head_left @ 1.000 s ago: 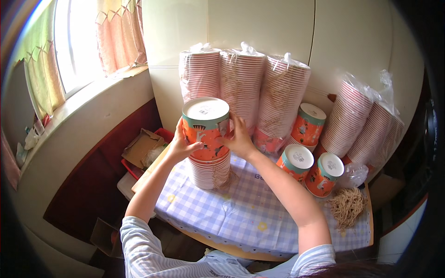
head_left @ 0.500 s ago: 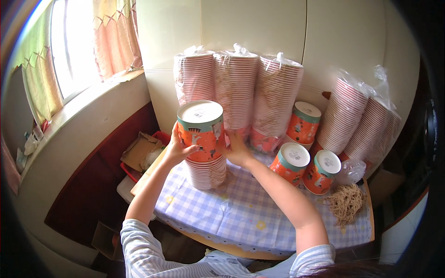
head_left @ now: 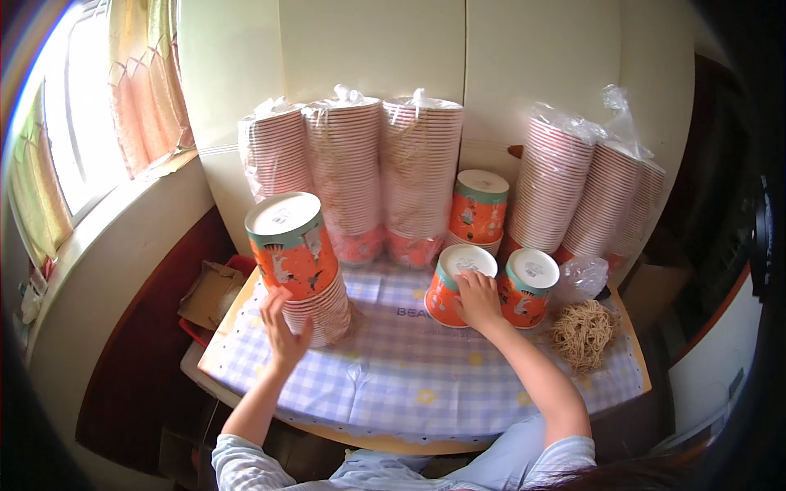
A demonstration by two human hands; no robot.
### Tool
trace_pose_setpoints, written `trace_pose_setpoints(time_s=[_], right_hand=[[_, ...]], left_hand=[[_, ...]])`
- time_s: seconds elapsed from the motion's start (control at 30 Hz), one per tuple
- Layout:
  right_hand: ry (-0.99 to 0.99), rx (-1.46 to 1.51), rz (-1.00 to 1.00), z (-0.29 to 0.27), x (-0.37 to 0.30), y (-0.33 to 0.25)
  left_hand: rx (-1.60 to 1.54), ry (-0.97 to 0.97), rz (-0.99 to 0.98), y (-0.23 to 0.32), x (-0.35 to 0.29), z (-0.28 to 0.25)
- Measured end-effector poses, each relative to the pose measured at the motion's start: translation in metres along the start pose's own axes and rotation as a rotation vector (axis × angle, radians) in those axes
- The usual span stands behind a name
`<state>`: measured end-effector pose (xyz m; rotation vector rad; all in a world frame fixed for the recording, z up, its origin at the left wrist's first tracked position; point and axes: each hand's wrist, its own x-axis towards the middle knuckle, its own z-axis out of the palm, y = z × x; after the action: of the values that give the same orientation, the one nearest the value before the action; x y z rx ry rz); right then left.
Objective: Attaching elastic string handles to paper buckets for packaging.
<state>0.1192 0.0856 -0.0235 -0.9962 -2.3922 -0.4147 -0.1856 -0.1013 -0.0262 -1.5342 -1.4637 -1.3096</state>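
At the left of the table stands a tall stack of paper buckets (head_left: 318, 315), upside down, with an orange printed bucket (head_left: 296, 260) with a teal band and white base on top. My left hand (head_left: 284, 331) is at the near side of this stack, fingers spread. Whether it touches the stack I cannot tell. Farther right, my right hand (head_left: 479, 301) reaches over another upside-down orange paper bucket (head_left: 442, 296), its fingers resting over the white base and near rim. A similar orange bucket (head_left: 525, 304) stands just right of that hand.
Tall plastic-wrapped stacks of paper buckets (head_left: 422, 176) line the back, with more wrapped stacks (head_left: 550, 184) at the right. A shorter stack topped by an orange bucket (head_left: 479, 214) stands between them. Shredded brown paper (head_left: 585, 334) and crumpled clear plastic (head_left: 580, 278) lie on the checked tablecloth (head_left: 393, 360).
My right hand has left the left stack and moved right onto a separate bucket. My left hand has loosened and dropped lower beside the stack. The view has swung right.
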Motion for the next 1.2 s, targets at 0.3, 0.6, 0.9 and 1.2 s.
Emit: trace_pose_setpoints(time_s=[0.3,0.6,0.9,1.2], right_hand=[[0.085,0.234,0.106,0.001,-0.020,0.025],[0.141,1.299,0.560,-0.019,-0.015,0.038],[0.057,1.275,0.741,-0.001,-0.035,0.038],[-0.155,0.993,0.009,-0.029,-0.051,0.014]], left_hand=[[-0.352,-0.479,0.075,0.070,-0.031,0.097],[-0.950,-0.490,-0.549,0.062,-0.075,0.176],[-0.912,-0.565,-0.788,0.073,-0.078,0.164],[-0.925,-0.474,-0.860,0.071,-0.070,0.150]])
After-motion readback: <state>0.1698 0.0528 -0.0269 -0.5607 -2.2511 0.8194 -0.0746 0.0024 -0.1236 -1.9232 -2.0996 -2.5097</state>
